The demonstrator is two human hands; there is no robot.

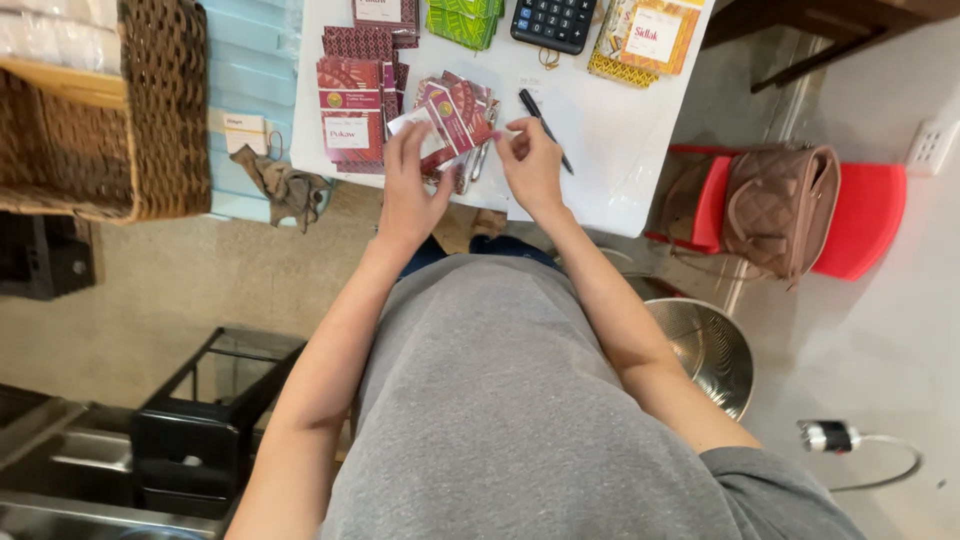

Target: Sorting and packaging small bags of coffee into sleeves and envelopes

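Note:
My left hand grips a fanned bunch of small maroon packets with white labels, just above the near edge of the white table. Fingertips of my right hand pinch at the right edge of the same bunch. Just left of my hands a stack of maroon packets lies flat on the table. A black pen lies past my right hand's fingers.
A calculator, green packets and yellow packets lie at the far edge. A wicker basket stands at left. A brown quilted bag rests on a red stool; a steel bin sits below.

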